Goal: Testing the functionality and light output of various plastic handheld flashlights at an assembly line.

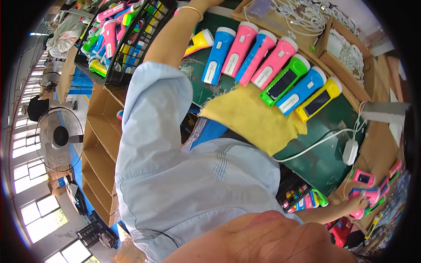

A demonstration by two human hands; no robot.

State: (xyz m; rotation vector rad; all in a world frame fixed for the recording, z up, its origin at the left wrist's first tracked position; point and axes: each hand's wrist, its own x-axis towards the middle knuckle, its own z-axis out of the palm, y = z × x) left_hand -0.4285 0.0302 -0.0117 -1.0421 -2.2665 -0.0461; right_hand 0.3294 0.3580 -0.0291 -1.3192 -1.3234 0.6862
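A row of several flashlights in blue, pink, green and yellow lies on the green tabletop (324, 168), among them a pink flashlight (276, 61), a green flashlight (286, 81) and a yellow flashlight (319, 100). A yellow cloth (254, 118) is spread just below the row. My left arm reaches up past a yellow-and-white flashlight (199, 42); my left hand (206, 3) is cut off at the upper edge, its fingers out of sight. Far to the lower right, my right hand (357, 203) is closed round a pink-and-blue flashlight (369, 194), with more flashlights around it.
A black crate (125, 57) full of flashlights stands at upper left. Cardboard shelving (98, 153) and a standing fan (60, 135) are at left. White cables (302, 17) fill a box at the back; a white cord with an adapter (350, 152) crosses the table's right.
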